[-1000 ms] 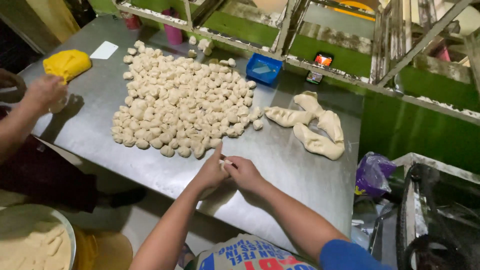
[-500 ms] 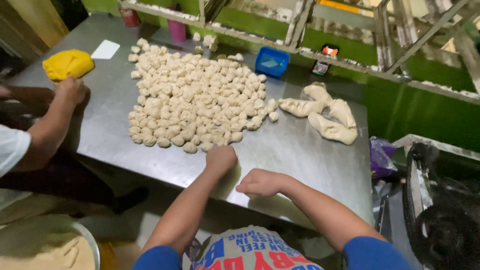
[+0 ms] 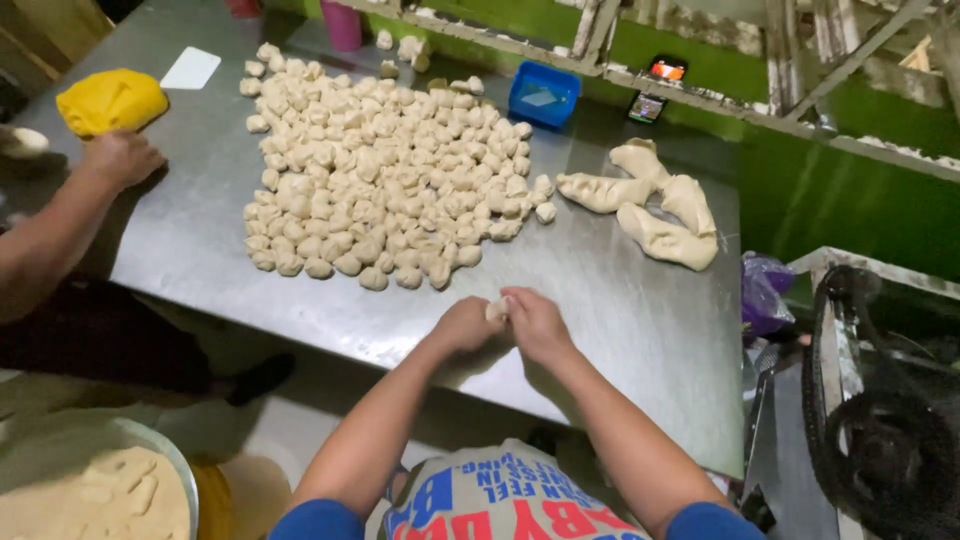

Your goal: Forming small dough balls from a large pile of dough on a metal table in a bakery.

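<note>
Looking down from head height, the view shows a person at the near edge of a steel bench [image 3: 200, 230], both bare hands meeting over the metal. The left hand [image 3: 465, 325] and the right hand [image 3: 538, 322] press together, fingers curled tight around a small piece of dough [image 3: 495, 311], which peeks out pale between them just above the bench surface, close to the near edge and a little right of the middle.

Beyond the hands, a broad heap of small dough balls [image 3: 380, 170] covers the middle of the bench, its nearest pieces lying just beyond the knuckles. Toward the far right corner lie several long, twisted lumps of dough [image 3: 655, 205], apart from the heap. A blue tub [image 3: 543, 95] sits at the far edge, with a phone [image 3: 648, 107] just to its right on the same edge.

At the left end, another person's hand [image 3: 120, 157] rests on the bench beside a yellow cloth [image 3: 110, 100]. A white card [image 3: 191, 68] lies near the far left corner. Below the bench, at the bottom left, a round metal bowl [image 3: 150, 440] holds more dough.
</note>
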